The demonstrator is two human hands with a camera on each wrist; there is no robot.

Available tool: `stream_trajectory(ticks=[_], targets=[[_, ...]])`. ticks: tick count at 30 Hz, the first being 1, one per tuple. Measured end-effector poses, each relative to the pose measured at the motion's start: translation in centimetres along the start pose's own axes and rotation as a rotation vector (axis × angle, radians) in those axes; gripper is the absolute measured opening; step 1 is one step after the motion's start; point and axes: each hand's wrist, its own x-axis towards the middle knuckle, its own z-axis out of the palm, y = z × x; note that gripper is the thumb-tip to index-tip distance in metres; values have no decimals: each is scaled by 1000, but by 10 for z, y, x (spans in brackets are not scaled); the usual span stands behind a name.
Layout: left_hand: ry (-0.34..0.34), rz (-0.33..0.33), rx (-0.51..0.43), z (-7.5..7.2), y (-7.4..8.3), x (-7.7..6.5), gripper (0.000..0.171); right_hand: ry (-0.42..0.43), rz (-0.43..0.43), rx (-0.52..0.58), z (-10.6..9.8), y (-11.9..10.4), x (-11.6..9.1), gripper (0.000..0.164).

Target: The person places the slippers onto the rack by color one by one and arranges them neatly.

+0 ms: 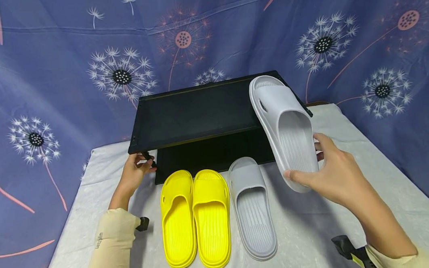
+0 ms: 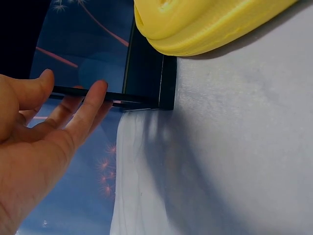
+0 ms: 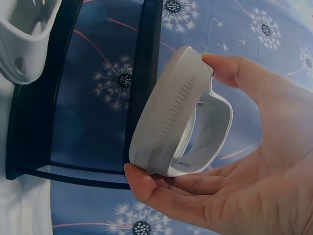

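My right hand (image 1: 342,172) grips a light grey slide slipper (image 1: 283,102) by its heel end, thumb on the near side and fingers along the outer edge. It hangs tilted, toe upward, overlapping the right part of a black two-tier shoe rack (image 1: 198,110) in the head view. In the right wrist view the slipper (image 3: 166,112) sits between thumb and fingers. My left hand (image 1: 133,174) holds the rack's left side post, thumb and fingers about the thin bar. Before the rack stand the other grey slipper (image 1: 255,213) and two yellow slippers (image 1: 178,229), toes toward it.
A white cloth (image 1: 300,234) covers the table under the rack and slippers. Behind hangs a blue curtain (image 1: 231,36) with dandelion prints. The toes of the standing slippers come right up to the rack's lower shelf (image 1: 215,154).
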Motion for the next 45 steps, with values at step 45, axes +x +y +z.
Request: stream_trajectory(ticks=[45], targets=[[3,-2,-5,0,-1,1,45,-66,5,-108,-15,-16,74,106]])
